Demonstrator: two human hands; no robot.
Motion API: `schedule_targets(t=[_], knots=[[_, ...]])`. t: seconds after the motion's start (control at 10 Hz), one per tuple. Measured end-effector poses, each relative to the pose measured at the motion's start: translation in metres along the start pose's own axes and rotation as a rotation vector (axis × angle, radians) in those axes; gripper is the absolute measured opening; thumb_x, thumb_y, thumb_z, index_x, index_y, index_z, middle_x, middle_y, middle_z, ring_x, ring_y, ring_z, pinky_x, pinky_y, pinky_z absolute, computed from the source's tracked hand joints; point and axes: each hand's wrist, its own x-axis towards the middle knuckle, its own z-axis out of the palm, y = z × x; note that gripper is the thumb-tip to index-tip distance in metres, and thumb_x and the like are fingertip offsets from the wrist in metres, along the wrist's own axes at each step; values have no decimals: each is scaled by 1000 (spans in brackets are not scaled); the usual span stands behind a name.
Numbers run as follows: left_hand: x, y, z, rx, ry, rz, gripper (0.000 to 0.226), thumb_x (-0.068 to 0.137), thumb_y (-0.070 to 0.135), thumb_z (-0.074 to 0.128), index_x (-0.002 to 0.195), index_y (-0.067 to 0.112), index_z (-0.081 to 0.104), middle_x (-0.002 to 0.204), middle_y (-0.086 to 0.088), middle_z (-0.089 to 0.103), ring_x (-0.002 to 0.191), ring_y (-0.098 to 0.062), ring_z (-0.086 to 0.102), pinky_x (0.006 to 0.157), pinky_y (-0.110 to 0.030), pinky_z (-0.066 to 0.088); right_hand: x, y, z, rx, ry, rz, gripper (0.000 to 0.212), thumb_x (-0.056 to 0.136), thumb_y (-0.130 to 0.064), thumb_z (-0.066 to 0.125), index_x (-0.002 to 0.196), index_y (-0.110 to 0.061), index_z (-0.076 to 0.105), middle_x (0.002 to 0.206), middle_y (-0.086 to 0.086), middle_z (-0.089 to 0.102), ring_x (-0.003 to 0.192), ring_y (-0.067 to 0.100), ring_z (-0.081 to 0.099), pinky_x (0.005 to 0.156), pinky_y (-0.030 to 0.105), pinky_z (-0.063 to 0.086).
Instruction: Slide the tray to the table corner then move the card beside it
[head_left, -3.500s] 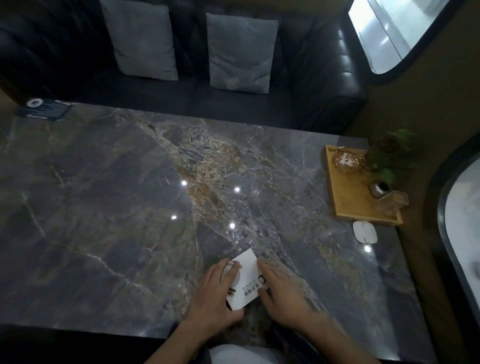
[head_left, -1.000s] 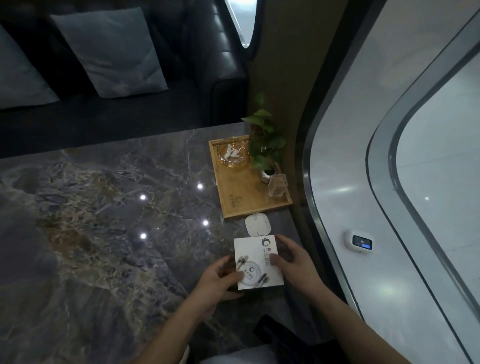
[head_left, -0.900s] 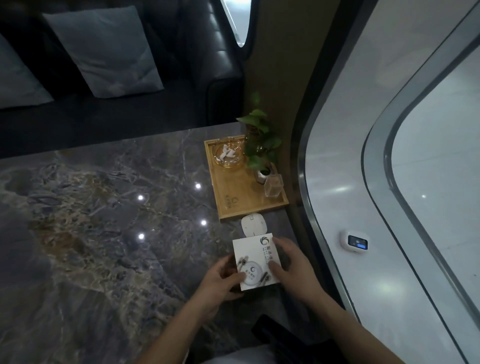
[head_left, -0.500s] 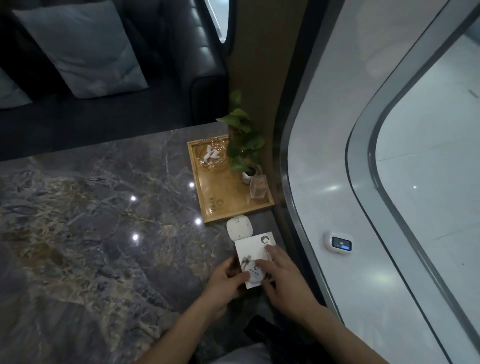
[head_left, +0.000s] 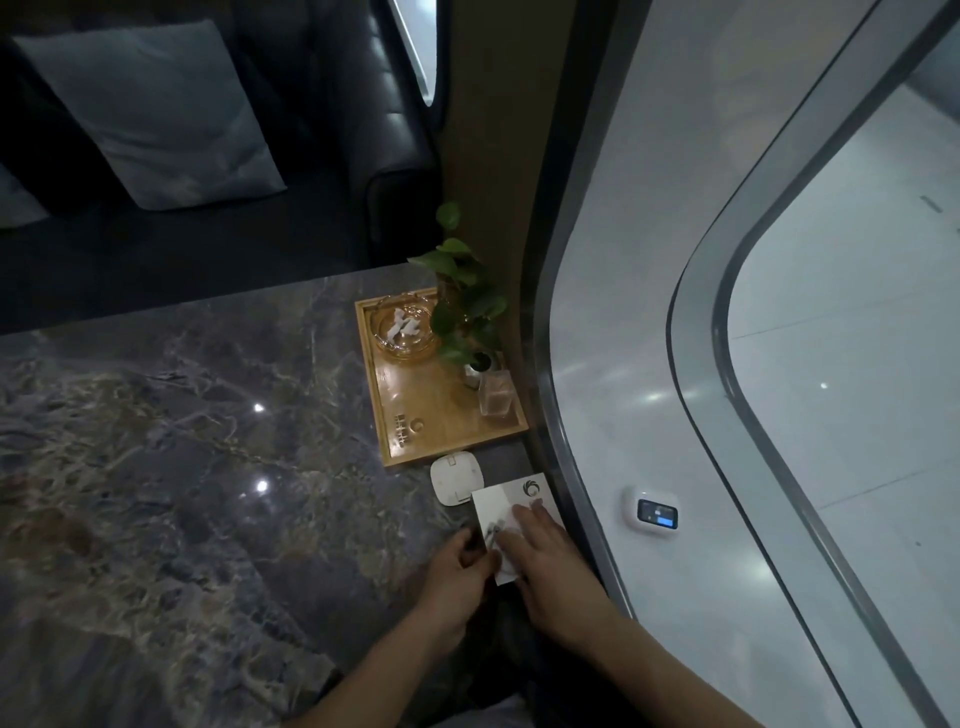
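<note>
Card (head_left: 511, 506) on the marble table (head_left: 156, 467) by its right edge, just short of the tray (head_left: 441, 415) in the far corner | near half hidden by right hand (head_left: 545, 556) pressing flat; print unreadable | left hand (head_left: 457, 571) pinches its left edge | logo corner points away, roughly square | white pad (head_left: 456, 478) between card and tray

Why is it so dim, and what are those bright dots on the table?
Head view: the room is dark and the picture is soft; the dots on the marble table are glare from lamps out of frame. The wide lens bends the window frame. The white card under the right hand stands out brightest.
</note>
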Motion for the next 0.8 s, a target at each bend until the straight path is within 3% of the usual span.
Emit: schedule_targets(t=[0.2,0.3,0.5,0.7,0.8], knots=[[3,-6,-3,112,57,28,32,93,4,64,110,30,69,101,-7,79,95,-24,75,93,-46,58,0,-1,-1,-12,-25,12,53,90,-13,53,141,-18,40,160,15,18,147,35,4,117,39,8],[4,-7,-5,141,69,39,32,90,3,66,114,23,70,98,-6,80,93,-24,75,93,-48,58,1,-2,-1,-12,-46,25,54,90,-13,55,142,-20,39,160,13,16,148,33,2,118,40,10],[8,-13,-9,242,64,76,31,89,8,69,101,36,74,98,2,80,94,-19,75,93,-47,58,1,-1,-1,-19,-72,48,53,92,-17,53,143,-22,37,160,12,18,148,32,5,119,40,12],[10,-16,-15,280,66,56,24,89,11,66,93,31,79,93,1,80,90,-22,76,92,-49,58,0,-6,-5,-52,-95,49,51,92,-17,50,142,-18,38,160,10,15,148,31,2,118,36,7],[7,-11,-19,352,106,119,26,95,19,58,86,30,80,92,4,80,91,-19,75,92,-45,58,0,-15,-13,-11,-83,65,40,92,-23,47,132,-18,49,151,10,33,142,34,23,116,39,22]])
